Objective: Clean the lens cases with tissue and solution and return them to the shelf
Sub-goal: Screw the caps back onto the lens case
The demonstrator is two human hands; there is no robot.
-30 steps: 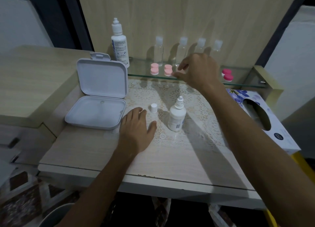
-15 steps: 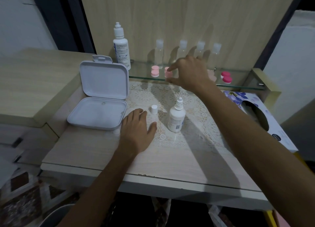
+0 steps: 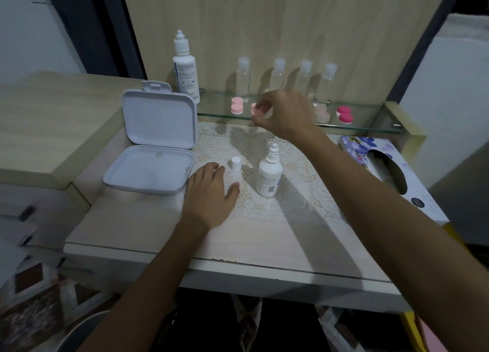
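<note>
The right hand (image 3: pixel 284 114) reaches to the upper centre of the frame and pinches a pink lens case (image 3: pixel 255 110) between thumb and fingers, at the front edge of the glass shelf (image 3: pixel 365 127); whether the case touches the glass cannot be told. The left hand (image 3: pixel 210 197) lies flat on the counter (image 3: pixel 148 222) at centre, fingers spread, holding nothing.

On the shelf, a second pink case (image 3: pixel 236 105) sits just left of the held one, a pale case (image 3: pixel 322 113) to the right of the hand, and a dark pink case (image 3: pixel 344 114) further right. A tall solution bottle (image 3: pixel 185 68) stands at the shelf's left end.

On the counter at centre stands a small uncapped bottle (image 3: pixel 269 175), with its white cap (image 3: pixel 235 163) to its left, near the left fingertips. An open white box (image 3: pixel 153 142) lies at left, and a tissue box (image 3: pixel 386 171) at right.
</note>
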